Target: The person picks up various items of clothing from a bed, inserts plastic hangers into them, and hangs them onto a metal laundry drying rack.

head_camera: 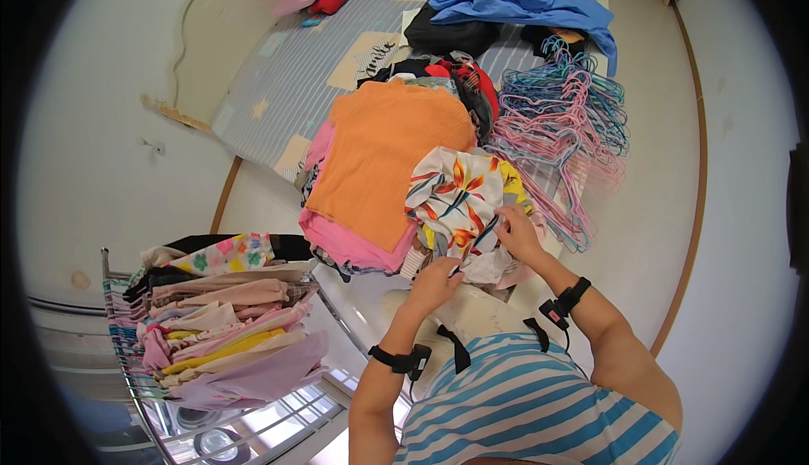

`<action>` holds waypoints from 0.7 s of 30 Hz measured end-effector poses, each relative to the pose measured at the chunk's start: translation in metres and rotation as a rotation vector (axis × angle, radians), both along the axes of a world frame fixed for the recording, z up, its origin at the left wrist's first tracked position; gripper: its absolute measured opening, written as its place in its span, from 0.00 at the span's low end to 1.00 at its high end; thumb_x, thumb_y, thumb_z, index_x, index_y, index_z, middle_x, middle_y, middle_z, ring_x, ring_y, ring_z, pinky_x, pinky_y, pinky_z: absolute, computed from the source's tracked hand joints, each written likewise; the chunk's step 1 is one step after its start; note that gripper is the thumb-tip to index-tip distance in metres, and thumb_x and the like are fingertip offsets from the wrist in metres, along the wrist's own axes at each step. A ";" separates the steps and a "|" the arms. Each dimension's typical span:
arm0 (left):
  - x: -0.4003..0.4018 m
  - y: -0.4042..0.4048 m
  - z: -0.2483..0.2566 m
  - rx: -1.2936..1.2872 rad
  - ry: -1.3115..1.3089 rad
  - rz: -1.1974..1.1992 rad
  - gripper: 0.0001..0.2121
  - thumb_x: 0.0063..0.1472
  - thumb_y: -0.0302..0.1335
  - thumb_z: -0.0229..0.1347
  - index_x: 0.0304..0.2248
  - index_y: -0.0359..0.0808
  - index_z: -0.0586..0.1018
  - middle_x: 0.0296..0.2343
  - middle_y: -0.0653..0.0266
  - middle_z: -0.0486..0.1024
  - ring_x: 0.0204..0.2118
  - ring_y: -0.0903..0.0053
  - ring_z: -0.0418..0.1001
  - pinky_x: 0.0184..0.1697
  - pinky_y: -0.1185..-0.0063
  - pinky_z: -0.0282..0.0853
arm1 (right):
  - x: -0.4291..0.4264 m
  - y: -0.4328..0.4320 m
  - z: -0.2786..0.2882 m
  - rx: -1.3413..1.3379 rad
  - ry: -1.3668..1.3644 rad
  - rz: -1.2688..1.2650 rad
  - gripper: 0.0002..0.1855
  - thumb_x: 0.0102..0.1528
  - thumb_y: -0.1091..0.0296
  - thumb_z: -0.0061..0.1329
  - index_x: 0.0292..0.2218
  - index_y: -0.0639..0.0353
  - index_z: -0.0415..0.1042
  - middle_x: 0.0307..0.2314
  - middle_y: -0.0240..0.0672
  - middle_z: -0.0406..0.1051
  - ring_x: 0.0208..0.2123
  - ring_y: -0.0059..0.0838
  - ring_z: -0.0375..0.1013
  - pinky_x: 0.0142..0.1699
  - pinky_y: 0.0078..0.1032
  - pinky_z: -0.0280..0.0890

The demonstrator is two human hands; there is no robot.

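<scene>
A white garment with an orange and teal floral print lies bunched on a heap of clothes close in front of me. My left hand pinches its lower edge. Along its right side, my right hand has its fingers on the same cloth. Yellow and grey fabric shows from beneath it. To its left, an orange ribbed top is spread flat over a stack of clothes, with a pink garment showing under its lower edge.
Pink and teal hangers lie piled at the right. Behind are a blue garment and a black bundle on the striped bedsheet. A metal rack with hung clothes stands at lower left.
</scene>
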State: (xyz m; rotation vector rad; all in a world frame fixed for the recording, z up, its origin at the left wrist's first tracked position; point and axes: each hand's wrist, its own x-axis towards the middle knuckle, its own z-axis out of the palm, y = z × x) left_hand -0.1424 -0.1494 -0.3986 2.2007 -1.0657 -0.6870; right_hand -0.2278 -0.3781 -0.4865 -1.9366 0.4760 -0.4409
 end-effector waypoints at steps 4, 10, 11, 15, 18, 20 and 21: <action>0.011 -0.011 -0.003 0.018 0.053 0.108 0.14 0.56 0.29 0.55 0.42 0.32 0.76 0.38 0.51 0.75 0.40 0.57 0.74 0.42 0.70 0.69 | 0.008 0.004 -0.015 0.225 -0.025 -0.121 0.15 0.48 0.73 0.53 0.40 0.63 0.72 0.34 0.38 0.68 0.27 0.29 0.69 0.35 0.23 0.66; 0.029 -0.023 -0.019 -0.126 -0.187 0.172 0.19 0.55 0.24 0.56 0.47 0.30 0.71 0.43 0.50 0.71 0.46 0.59 0.70 0.48 0.71 0.65 | 0.001 -0.014 -0.028 0.183 0.076 0.184 0.14 0.46 0.72 0.55 0.36 0.65 0.73 0.42 0.40 0.68 0.29 0.37 0.71 0.38 0.30 0.65; 0.031 -0.023 -0.024 -0.164 -0.270 0.193 0.20 0.55 0.24 0.56 0.48 0.30 0.70 0.45 0.48 0.70 0.48 0.57 0.69 0.51 0.70 0.64 | -0.001 -0.014 -0.014 0.290 0.034 0.214 0.14 0.46 0.71 0.56 0.36 0.65 0.72 0.43 0.40 0.68 0.31 0.37 0.71 0.40 0.31 0.65; 0.039 -0.053 -0.011 -0.175 -0.478 0.277 0.27 0.50 0.22 0.57 0.51 0.28 0.66 0.52 0.42 0.61 0.55 0.46 0.58 0.57 0.61 0.54 | -0.008 -0.008 0.016 0.110 -0.201 0.534 0.15 0.51 0.68 0.55 0.39 0.66 0.70 0.50 0.40 0.65 0.51 0.35 0.64 0.52 0.31 0.60; 0.046 -0.061 -0.021 -0.110 -0.554 0.266 0.34 0.45 0.24 0.60 0.54 0.29 0.62 0.53 0.42 0.59 0.56 0.44 0.55 0.60 0.57 0.50 | -0.017 0.012 0.028 0.285 -0.129 0.752 0.14 0.55 0.65 0.51 0.40 0.65 0.69 0.52 0.42 0.64 0.49 0.32 0.66 0.52 0.27 0.61; 0.048 -0.061 -0.028 -0.009 -0.546 0.219 0.35 0.45 0.24 0.60 0.55 0.29 0.61 0.53 0.43 0.59 0.57 0.46 0.54 0.60 0.59 0.50 | -0.027 0.026 0.036 0.416 -0.028 0.793 0.14 0.57 0.64 0.50 0.40 0.64 0.68 0.47 0.42 0.67 0.44 0.30 0.68 0.47 0.25 0.63; 0.049 -0.060 -0.031 0.042 -0.541 0.199 0.36 0.45 0.23 0.60 0.55 0.29 0.60 0.52 0.43 0.59 0.57 0.47 0.54 0.60 0.61 0.50 | -0.029 0.030 0.038 0.481 0.023 0.816 0.14 0.57 0.63 0.49 0.41 0.63 0.68 0.44 0.41 0.69 0.41 0.29 0.69 0.45 0.24 0.64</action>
